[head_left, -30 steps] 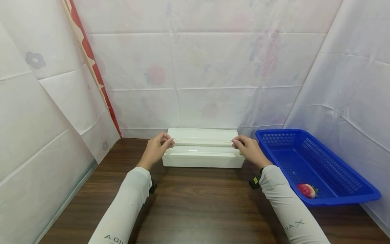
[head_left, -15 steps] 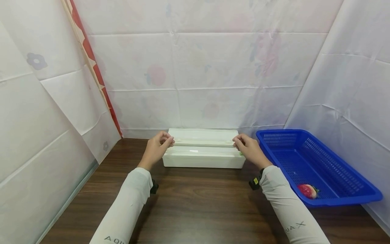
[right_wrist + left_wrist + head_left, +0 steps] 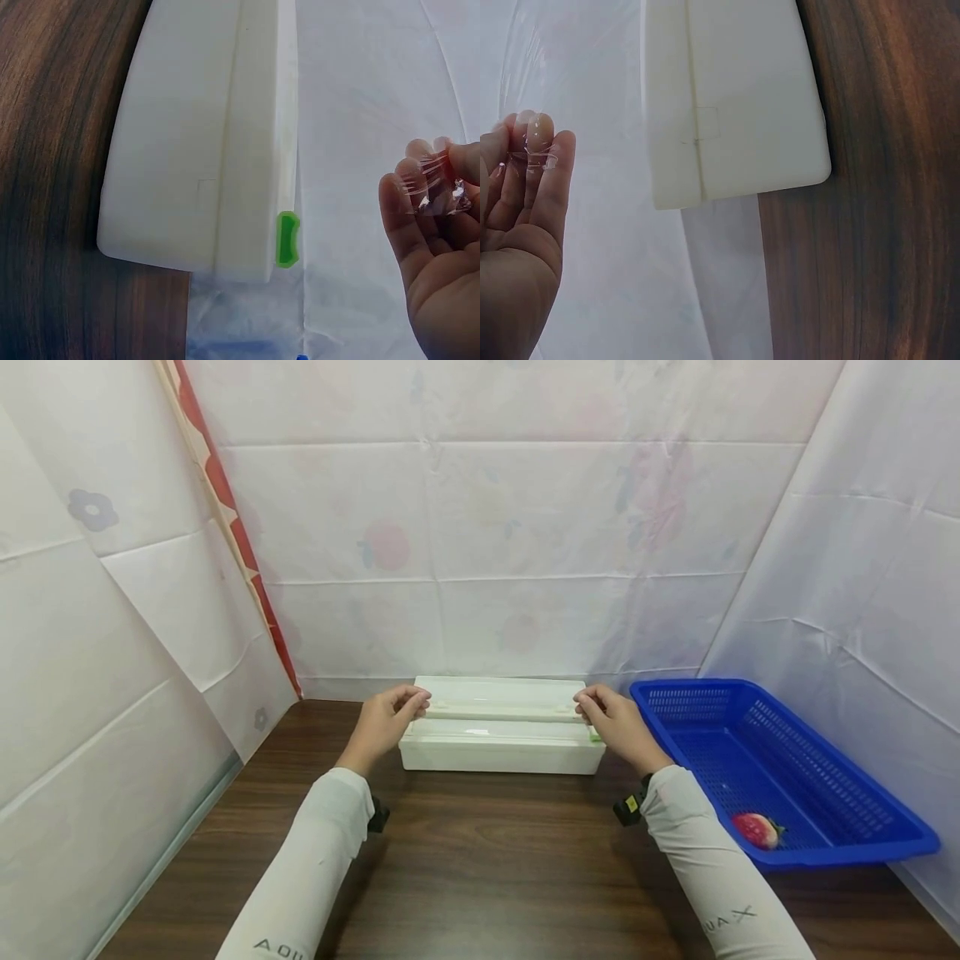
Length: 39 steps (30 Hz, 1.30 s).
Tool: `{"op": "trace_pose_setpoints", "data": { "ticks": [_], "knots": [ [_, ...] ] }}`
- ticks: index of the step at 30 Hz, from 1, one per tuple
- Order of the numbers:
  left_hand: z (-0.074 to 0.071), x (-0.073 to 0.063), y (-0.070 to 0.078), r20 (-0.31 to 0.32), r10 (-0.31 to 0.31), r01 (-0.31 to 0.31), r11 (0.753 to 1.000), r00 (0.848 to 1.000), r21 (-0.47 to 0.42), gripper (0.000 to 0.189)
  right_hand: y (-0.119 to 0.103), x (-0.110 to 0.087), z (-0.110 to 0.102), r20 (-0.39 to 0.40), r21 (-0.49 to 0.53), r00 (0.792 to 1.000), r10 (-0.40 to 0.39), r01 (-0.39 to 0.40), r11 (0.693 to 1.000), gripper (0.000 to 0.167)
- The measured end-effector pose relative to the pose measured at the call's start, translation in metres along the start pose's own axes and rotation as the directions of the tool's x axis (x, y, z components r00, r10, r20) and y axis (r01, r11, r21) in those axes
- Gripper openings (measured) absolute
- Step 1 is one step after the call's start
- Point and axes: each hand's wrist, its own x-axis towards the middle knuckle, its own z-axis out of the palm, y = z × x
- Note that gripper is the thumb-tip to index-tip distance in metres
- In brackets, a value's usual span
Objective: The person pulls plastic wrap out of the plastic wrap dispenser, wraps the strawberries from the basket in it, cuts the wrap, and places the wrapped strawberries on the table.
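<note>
Pale sleeves [image 3: 300,868] enter at the lower left and lower right of the head view, over a dark wooden table [image 3: 487,868]. At centre, the left hand [image 3: 381,727] and the right hand [image 3: 621,727] each pinch clear film [image 3: 570,64] between thumb and fingers. The film stretches between them, bunched at the right fingertips. A long white box [image 3: 502,756] sits on the table between the hands, apart from their fingertips in both wrist views; a green piece [image 3: 287,240] marks its right end. At the lower right, a strawberry [image 3: 756,831] lies inside a blue basket [image 3: 840,857]. Pale printed sheeting [image 3: 480,510] fills the top.
</note>
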Motion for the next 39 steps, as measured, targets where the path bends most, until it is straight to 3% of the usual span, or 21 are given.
{"op": "trace_pose_setpoints", "data": {
  "ticks": [10, 18, 39],
  "knots": [
    [-0.003, 0.002, 0.003, 0.007, 0.01, -0.009, 0.999, 1.0, -0.053, 0.029, 0.002, 0.002, -0.001, -0.028, 0.034, 1.0, -0.002, 0.003, 0.999, 0.035],
    [-0.005, 0.003, 0.005, -0.001, 0.034, -0.034, 0.999, 0.999, -0.042, 0.03, 0.0, 0.002, -0.002, -0.032, 0.036, 0.999, 0.009, -0.008, 0.999, 0.039],
    [-0.01, 0.009, 0.014, -0.026, 0.022, -0.022, 1.0, 0.999, 0.01, 0.033, -0.009, 0.007, -0.009, -0.076, 0.009, 0.997, -0.02, 0.021, 1.0, 0.035]
  ]
}}
